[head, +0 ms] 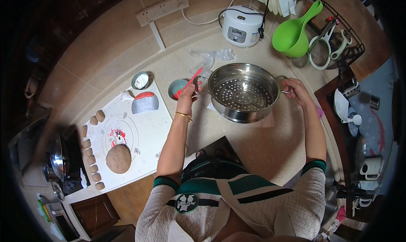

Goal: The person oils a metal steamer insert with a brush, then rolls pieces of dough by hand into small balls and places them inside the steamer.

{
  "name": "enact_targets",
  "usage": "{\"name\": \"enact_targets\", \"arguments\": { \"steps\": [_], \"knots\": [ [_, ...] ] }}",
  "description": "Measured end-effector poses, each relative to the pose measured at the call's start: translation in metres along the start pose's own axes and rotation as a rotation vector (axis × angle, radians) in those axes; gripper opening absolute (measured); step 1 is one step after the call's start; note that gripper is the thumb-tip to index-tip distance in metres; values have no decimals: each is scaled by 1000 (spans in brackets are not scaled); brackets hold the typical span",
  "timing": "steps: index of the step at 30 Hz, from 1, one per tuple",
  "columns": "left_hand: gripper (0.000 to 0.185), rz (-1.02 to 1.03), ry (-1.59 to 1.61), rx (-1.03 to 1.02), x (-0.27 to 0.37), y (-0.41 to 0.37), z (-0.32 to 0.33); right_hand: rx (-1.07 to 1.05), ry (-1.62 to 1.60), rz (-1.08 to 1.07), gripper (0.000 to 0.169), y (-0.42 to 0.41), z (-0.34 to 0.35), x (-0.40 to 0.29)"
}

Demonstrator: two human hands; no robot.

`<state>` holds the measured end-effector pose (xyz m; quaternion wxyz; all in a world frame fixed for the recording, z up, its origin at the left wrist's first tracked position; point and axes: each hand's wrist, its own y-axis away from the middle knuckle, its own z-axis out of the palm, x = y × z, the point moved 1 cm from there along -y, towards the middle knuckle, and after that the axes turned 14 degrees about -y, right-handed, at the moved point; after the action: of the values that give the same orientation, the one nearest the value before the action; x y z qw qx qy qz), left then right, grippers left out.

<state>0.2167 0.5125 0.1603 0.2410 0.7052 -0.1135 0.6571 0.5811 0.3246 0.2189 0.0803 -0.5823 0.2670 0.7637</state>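
Note:
A steel steamer pot with a perforated bottom [244, 94] is held level by its two loop handles. My left hand [189, 93] grips the handle on one side, and my right hand [295, 89] grips the handle opposite. A red utensil [194, 78] with a slim handle shows beside my left thumb, over a small blue-green bowl [177, 86]; whether the hand also holds it I cannot tell. To the left, a round brown dough piece [118, 159] rests on a white mat [147, 146], with several small dough pieces [90, 159] lined along its far left edge.
A dough scraper [145, 103] and a cup of white powder [141, 80] are at the mat's upper end. Crumpled plastic [209, 56] and a white rice cooker [242, 27] stand behind the pot. A green ladle-shaped scoop [293, 35] and strainers [319, 52] are upper right.

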Motion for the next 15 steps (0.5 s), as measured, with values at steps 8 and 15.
{"name": "enact_targets", "arguments": {
  "steps": [8, 15],
  "knots": [
    [30, -103, 115, -100, -45, -29, 0, -65, 183, 71, 27, 27, 13, 7],
    [32, -241, 270, -30, -93, -20, 9, 37, 28, 196, 27, 31, 29, 34]
  ]
}}
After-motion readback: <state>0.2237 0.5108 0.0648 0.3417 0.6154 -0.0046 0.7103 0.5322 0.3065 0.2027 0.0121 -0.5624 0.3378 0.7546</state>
